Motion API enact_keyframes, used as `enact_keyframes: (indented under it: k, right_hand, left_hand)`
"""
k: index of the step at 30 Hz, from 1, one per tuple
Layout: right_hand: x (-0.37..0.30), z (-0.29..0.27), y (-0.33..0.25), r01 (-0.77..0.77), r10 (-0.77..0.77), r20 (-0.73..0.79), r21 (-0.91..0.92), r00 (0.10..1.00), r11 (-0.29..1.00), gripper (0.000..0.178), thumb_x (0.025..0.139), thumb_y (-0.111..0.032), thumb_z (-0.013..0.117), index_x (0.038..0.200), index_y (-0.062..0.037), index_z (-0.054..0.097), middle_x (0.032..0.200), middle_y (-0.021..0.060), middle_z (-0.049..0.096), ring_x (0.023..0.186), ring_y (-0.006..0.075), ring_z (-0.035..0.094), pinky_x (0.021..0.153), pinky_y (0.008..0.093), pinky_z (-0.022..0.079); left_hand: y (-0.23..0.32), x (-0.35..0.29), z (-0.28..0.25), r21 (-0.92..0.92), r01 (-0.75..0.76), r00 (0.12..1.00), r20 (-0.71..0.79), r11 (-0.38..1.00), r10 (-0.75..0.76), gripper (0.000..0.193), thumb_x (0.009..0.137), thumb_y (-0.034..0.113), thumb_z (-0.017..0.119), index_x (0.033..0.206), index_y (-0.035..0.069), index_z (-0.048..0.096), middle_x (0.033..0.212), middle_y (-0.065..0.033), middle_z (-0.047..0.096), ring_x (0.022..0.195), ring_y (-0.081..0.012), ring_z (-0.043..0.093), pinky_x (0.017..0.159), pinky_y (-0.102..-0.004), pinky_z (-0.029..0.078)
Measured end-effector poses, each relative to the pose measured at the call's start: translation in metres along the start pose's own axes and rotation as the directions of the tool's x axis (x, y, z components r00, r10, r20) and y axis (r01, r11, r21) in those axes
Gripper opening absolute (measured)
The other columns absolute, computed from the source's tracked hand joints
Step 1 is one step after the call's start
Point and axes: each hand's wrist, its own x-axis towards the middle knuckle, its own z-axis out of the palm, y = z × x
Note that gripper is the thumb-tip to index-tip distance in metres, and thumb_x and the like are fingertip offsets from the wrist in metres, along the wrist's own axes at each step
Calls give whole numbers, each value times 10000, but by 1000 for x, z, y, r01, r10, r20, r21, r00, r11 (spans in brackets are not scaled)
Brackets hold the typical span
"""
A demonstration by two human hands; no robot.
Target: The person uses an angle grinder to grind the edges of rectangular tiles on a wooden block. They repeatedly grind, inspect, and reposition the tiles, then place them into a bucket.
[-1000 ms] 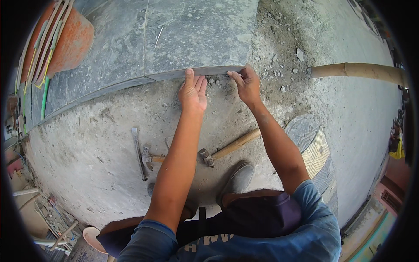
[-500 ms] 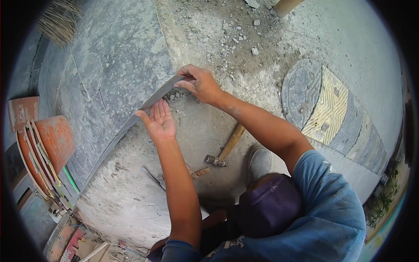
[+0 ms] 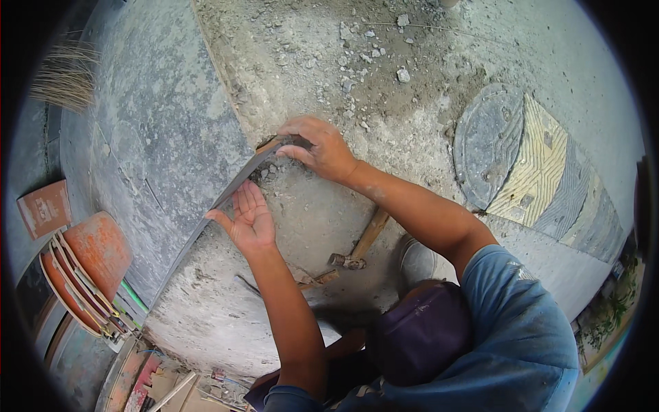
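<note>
A large grey sheet (image 3: 171,103) with a pale, mottled, dusty surface lies at the left, its near edge raised off the ground. My right hand (image 3: 319,151) is closed around its near corner, fingers over the top and thumb below. A narrow brownish strip shows at that corner by the fingers. Farther left along the same edge, my left hand (image 3: 252,220) is open, palm up. Its fingers are stretched out against the edge's underside, and the thumb stands apart, touching the edge. A hammer (image 3: 364,244) with a wooden handle lies on the ground below my right forearm.
Stacked orange basins (image 3: 99,254) stand at the left beside a reddish tile (image 3: 44,209). Rubble (image 3: 403,75) is scattered beyond my hands. At right lie a round grey cover (image 3: 487,144) and ridged yellow-and-grey paving (image 3: 542,165). A shoe (image 3: 417,262) is near the hammer.
The view has shifted slightly. Both hands remain at the sheet's edge, and the right fingers sit a little differently on the corner, where the brownish strip now shows.
</note>
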Motion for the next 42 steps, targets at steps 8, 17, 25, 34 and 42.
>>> enact_keyframes:
  k: [8,17,25,34,42]
  right_hand:
    - [1,3,5,4,-3,-16,54,1000,999,216,776,-163,790,962,-91,708,1040,79,673,941,265,649,805,348,525]
    - [6,-3,10,31,-32,32,46,999,998,169,769,-133,791,891,-79,689,1037,59,667,922,254,639,798,348,511]
    - [6,-6,13,50,-52,50,36,997,998,186,770,-144,793,907,-76,687,1047,62,662,940,250,638,807,349,516]
    - [3,-4,8,-2,3,79,-10,997,1000,193,792,-149,766,946,-63,688,1046,91,655,963,297,631,822,372,518]
    - [-4,-15,3,-5,11,83,-80,996,997,251,775,-112,794,995,-52,688,1050,113,667,910,265,669,783,343,544]
  left_hand:
    - [1,-2,0,-2,-11,1000,-2,1000,11,1100,647,467,847,1365,-138,275,1407,-197,425,1350,-327,390,1160,-470,330]
    - [-1,-7,5,-65,9,999,-34,998,-11,1049,639,376,877,1368,-113,301,1403,-191,457,1321,-330,427,1139,-470,352]
    - [-2,-7,4,-37,-8,998,-59,999,6,1076,650,415,863,1373,-116,268,1382,-208,450,1330,-335,413,1147,-473,345]
    - [-1,-6,1,-41,-27,997,-71,999,24,1108,678,458,827,1384,-142,219,1433,-236,386,1360,-355,376,1162,-477,330]
    - [-4,-5,-1,16,-32,998,-51,999,32,1186,683,492,815,1422,-153,147,1477,-244,328,1400,-352,321,1179,-468,304]
